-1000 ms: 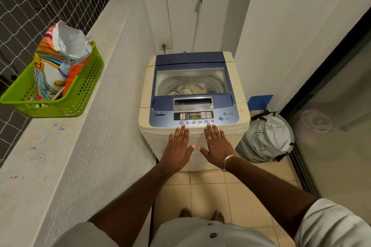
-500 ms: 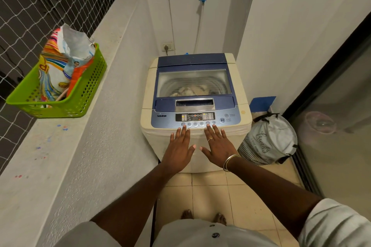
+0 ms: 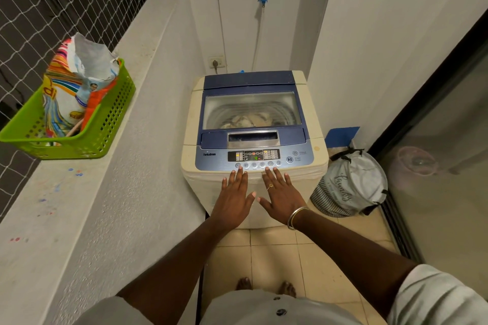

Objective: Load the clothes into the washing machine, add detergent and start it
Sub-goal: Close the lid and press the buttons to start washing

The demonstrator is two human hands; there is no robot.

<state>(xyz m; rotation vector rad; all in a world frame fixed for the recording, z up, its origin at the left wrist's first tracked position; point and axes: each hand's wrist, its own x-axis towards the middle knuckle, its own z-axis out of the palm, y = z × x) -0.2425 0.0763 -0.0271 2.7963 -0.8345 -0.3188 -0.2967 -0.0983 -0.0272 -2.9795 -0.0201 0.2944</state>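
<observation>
Unmoved, left hand (image 3: 233, 198) and right hand (image 3: 281, 198) lie flat, grip open, on washing machine (image 3: 314, 113) above tiled floor (image 3: 274, 261).

A beige tiled floor (image 3: 274, 258) carried the top-loading washing machine (image 3: 253, 124), which stood against the back wall. A grey laundry bag (image 3: 351, 187) sat just beside it on the right, and two bare feet (image 3: 244, 283) stood in front. On the left, a paint-speckled concrete ledge (image 3: 52, 206) held a green plastic basket (image 3: 105, 124).
</observation>
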